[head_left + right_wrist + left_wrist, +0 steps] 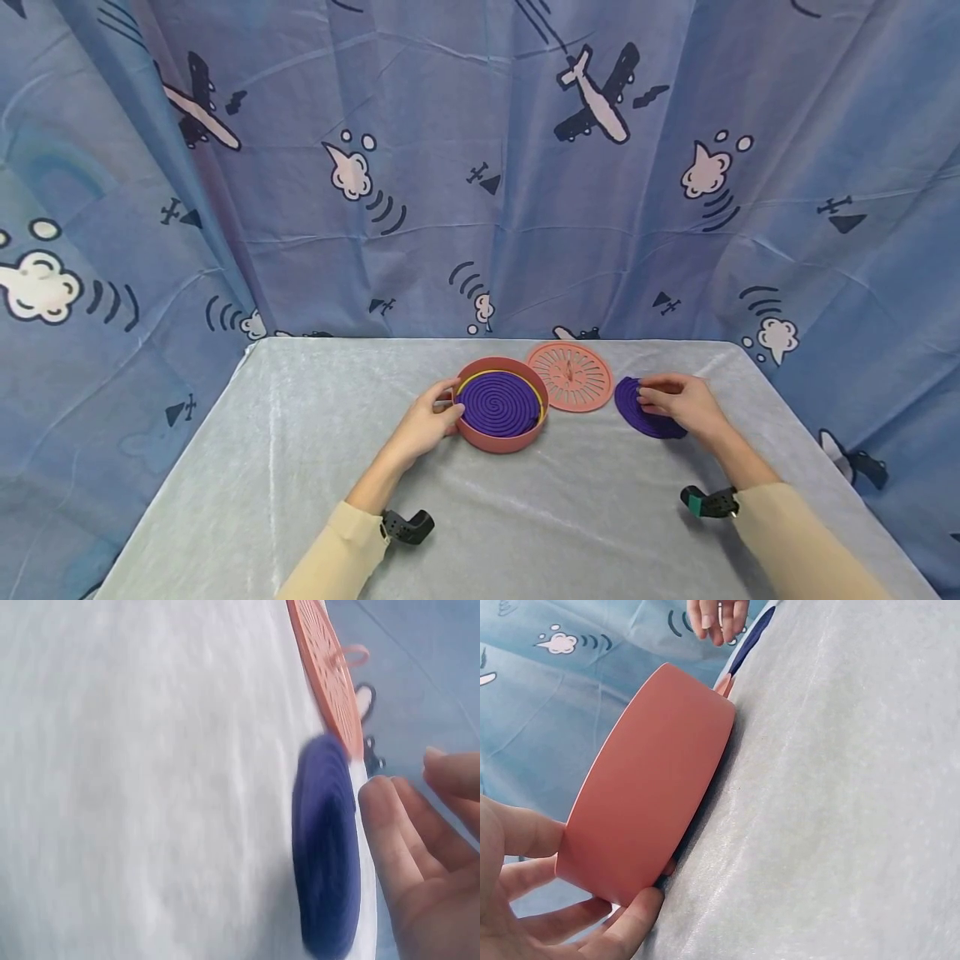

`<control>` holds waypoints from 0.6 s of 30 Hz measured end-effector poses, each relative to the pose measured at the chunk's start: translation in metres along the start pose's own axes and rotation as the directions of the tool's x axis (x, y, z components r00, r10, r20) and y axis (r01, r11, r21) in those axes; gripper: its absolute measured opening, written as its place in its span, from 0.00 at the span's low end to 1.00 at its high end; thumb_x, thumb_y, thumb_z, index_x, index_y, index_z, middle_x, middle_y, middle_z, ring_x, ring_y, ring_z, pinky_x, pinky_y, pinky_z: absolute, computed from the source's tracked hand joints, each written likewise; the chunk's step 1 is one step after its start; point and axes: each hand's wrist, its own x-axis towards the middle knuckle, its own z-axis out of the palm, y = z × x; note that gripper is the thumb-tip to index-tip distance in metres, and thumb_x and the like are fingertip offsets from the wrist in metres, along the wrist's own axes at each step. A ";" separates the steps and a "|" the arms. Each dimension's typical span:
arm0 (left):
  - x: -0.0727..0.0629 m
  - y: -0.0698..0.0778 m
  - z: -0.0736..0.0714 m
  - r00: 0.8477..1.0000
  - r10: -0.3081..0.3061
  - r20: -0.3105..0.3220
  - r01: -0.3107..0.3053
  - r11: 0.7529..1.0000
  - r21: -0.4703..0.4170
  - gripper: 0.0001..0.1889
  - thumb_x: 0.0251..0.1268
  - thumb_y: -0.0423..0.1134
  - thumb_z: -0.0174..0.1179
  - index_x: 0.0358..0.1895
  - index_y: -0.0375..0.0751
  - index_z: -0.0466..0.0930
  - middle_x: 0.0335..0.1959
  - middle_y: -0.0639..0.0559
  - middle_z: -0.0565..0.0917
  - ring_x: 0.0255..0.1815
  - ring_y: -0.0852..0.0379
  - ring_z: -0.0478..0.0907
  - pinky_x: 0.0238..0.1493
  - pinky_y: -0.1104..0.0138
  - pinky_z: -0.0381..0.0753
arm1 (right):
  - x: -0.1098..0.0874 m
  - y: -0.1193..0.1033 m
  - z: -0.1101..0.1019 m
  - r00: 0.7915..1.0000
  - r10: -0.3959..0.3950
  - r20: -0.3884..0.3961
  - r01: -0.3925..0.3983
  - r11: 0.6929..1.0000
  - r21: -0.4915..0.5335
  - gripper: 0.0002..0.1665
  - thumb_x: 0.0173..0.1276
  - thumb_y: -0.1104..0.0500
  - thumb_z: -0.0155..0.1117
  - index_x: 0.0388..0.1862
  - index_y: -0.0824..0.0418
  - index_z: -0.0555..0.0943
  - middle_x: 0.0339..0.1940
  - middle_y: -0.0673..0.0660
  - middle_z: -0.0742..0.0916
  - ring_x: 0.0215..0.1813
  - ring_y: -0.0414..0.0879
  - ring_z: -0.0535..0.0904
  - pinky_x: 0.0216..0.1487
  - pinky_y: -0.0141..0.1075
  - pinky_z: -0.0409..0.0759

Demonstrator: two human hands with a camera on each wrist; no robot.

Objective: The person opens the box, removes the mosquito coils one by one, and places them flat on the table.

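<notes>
A round terracotta mosquito coil holder point(501, 447) stands on the table with a purple mosquito coil point(497, 404) lying flat inside it. A yellow edge shows around that coil. My left hand point(426, 423) grips the holder's left side; in the left wrist view its thumb and fingers are bent about the wall point(649, 780). Off to the right lies a second purple coil point(643, 421), which looks thick in the right wrist view point(326, 855). Over it hovers my right hand point(681, 404), thumb and fingertips apart, with nothing between them.
A round slotted lid point(558, 392) with a small loop handle lies between the holder and the second coil, close to both. The pale cloth-covered table point(337, 400) ends at a blue patterned curtain point(442, 167) behind. Each wrist carries a dark band.
</notes>
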 end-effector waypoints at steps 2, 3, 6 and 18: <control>0.000 0.001 0.000 1.000 0.006 0.001 -0.006 1.000 0.005 0.27 0.77 0.38 0.57 0.76 0.42 0.66 0.68 0.34 0.71 0.65 0.40 0.75 0.51 0.60 0.87 | 0.002 -0.003 0.007 1.000 0.001 0.016 -0.001 1.000 0.009 0.26 0.77 0.62 0.61 0.64 0.81 0.72 0.59 0.77 0.80 0.48 0.43 0.87 0.50 0.37 0.87; 0.000 0.001 0.000 1.000 0.002 0.001 -0.003 1.000 0.005 0.27 0.77 0.38 0.57 0.76 0.43 0.66 0.68 0.34 0.71 0.65 0.40 0.75 0.50 0.60 0.87 | 0.003 -0.005 0.010 1.000 0.000 0.025 -0.001 1.000 0.015 0.26 0.77 0.62 0.61 0.64 0.81 0.72 0.59 0.77 0.80 0.48 0.44 0.87 0.50 0.37 0.87; 0.000 0.001 0.000 1.000 0.001 -0.001 -0.001 1.000 0.008 0.27 0.77 0.38 0.57 0.76 0.43 0.67 0.68 0.34 0.71 0.65 0.40 0.75 0.50 0.60 0.87 | 0.004 -0.011 0.021 0.999 0.002 0.047 -0.004 0.999 0.032 0.26 0.76 0.62 0.63 0.63 0.81 0.73 0.58 0.76 0.81 0.49 0.47 0.87 0.51 0.38 0.86; -0.001 0.002 0.000 1.000 -0.001 0.002 0.001 1.000 -0.005 0.27 0.78 0.38 0.56 0.76 0.44 0.66 0.68 0.35 0.71 0.65 0.41 0.75 0.51 0.59 0.87 | 0.006 -0.035 0.058 0.990 -0.033 0.140 0.029 0.999 0.032 0.25 0.75 0.61 0.65 0.64 0.76 0.76 0.57 0.73 0.83 0.52 0.61 0.86 0.56 0.51 0.84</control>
